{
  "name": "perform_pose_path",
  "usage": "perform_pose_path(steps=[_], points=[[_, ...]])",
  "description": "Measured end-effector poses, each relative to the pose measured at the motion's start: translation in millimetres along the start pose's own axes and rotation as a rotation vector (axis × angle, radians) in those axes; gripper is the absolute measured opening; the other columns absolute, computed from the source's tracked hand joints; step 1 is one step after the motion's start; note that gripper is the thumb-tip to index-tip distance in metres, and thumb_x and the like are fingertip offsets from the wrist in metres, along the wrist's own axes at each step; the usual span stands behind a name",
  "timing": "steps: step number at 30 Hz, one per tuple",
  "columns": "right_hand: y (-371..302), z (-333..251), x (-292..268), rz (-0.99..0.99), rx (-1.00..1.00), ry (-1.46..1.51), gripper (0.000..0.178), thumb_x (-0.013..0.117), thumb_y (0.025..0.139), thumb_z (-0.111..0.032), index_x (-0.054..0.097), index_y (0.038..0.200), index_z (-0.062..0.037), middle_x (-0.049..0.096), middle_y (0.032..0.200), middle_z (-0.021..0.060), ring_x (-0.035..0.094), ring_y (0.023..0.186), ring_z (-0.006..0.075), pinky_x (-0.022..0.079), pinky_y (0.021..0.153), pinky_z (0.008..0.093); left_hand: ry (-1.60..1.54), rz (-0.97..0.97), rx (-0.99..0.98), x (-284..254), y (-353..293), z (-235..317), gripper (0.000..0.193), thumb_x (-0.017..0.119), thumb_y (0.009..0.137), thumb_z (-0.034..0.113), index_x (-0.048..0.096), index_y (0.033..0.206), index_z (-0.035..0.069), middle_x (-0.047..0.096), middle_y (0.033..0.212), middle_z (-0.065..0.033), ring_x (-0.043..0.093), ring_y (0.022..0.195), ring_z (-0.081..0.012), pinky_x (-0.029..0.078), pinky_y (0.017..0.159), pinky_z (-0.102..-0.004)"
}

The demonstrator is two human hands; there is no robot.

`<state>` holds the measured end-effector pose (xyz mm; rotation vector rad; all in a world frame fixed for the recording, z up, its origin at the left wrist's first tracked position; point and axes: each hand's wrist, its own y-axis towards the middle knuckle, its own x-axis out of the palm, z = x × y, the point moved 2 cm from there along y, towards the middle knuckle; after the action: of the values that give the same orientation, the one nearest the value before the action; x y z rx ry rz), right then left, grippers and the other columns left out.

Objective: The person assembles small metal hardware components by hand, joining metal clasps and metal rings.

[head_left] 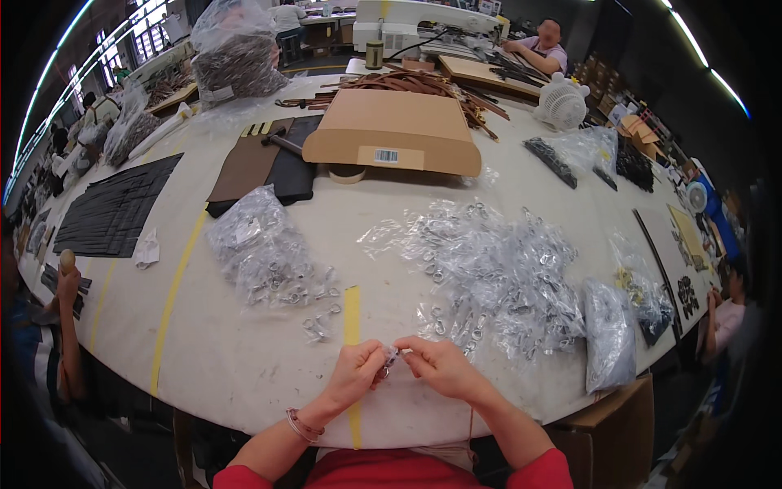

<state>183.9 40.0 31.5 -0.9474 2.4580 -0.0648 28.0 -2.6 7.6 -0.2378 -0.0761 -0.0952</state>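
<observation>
Close to the table's front edge, my left hand (357,373) is closed in a pinch around a small metal snap hook (388,359) in clear plastic. My right hand (442,369) meets it from the other side, thumb and bent forefinger pinching at the same piece. Fingers cover much of the hook. Ahead and to the right spreads a large heap of snap hooks in clear plastic wrappers (505,277). A smaller pile of bagged hooks (261,253) lies to the left, with a few loose wrapped ones (322,324) beside my left hand.
An upturned cardboard box (391,122) stands mid-table, with a hammer (283,144) on dark sheets beside it. Black strips (118,204) lie far left; a filled plastic bag (610,336) sits at right. A white fan (562,102) stands far right. Co-workers sit around the table.
</observation>
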Motion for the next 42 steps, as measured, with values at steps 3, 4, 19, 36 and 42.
perform_pose_path(steps=[3, 4, 19, 36, 42], points=[[-4.5, -2.0, 1.3, 0.118, -0.109, -0.178, 0.026, 0.048, 0.083, -0.020, 0.054, 0.108, -0.0140, 0.055, 0.060, 0.0098, 0.057, 0.059, 0.0202, 0.044, 0.056, 0.0306, -0.070, 0.035, -0.056, 1.5, 0.8, 0.9, 0.024, 0.044, 0.088, 0.017, 0.052, 0.071, 0.002, 0.051, 0.059, -0.0021, 0.048, 0.049, -0.0068, 0.039, 0.042, -0.0204], [-4.8, -1.6, 1.3, 0.115, -0.113, -0.214, 0.028, 0.048, 0.083, -0.020, 0.053, 0.110, -0.0134, 0.057, 0.062, 0.0092, 0.058, 0.061, 0.0201, 0.044, 0.056, 0.0308, -0.140, 0.030, -0.083, 1.5, 1.5, -0.3, 0.025, 0.043, 0.088, 0.019, 0.051, 0.071, 0.002, 0.050, 0.058, -0.0022, 0.047, 0.048, -0.0073, 0.039, 0.042, -0.0205], [-4.9, 0.8, 1.3, -0.155, 0.151, 0.557, 0.030, 0.047, 0.084, -0.014, 0.042, 0.113, -0.0091, 0.057, 0.066, 0.0001, 0.037, 0.046, 0.0027, 0.030, 0.042, 0.0169, 0.153, 0.194, 0.178, 9.8, -2.8, -2.5, 0.019, 0.042, 0.089, 0.012, 0.050, 0.076, 0.000, 0.046, 0.054, -0.0026, 0.045, 0.048, -0.0077, 0.037, 0.044, -0.0228], [12.6, 13.7, -13.0, 0.441, -0.128, -0.972, 0.005, 0.054, 0.068, -0.009, 0.053, 0.073, -0.0064, 0.056, 0.073, 0.0091, 0.058, 0.062, 0.0241, 0.046, 0.050, 0.0343, 0.672, 0.251, 0.329, -18.1, -1.9, 14.7, 0.027, 0.054, 0.083, 0.024, 0.052, 0.100, 0.002, 0.056, 0.060, -0.0093, 0.058, 0.055, -0.0200, 0.044, 0.050, -0.0314], [-7.4, -18.1, 8.0, 0.463, -0.548, -0.537, 0.013, 0.059, 0.065, -0.004, 0.055, 0.077, -0.0078, 0.056, 0.073, 0.0070, 0.056, 0.058, 0.0237, 0.044, 0.048, 0.0325, -0.784, -0.133, -0.257, 17.4, -0.9, -1.3, 0.025, 0.045, 0.089, 0.020, 0.054, 0.102, 0.000, 0.059, 0.087, -0.0048, 0.057, 0.077, -0.0131, 0.048, 0.066, -0.0270]])
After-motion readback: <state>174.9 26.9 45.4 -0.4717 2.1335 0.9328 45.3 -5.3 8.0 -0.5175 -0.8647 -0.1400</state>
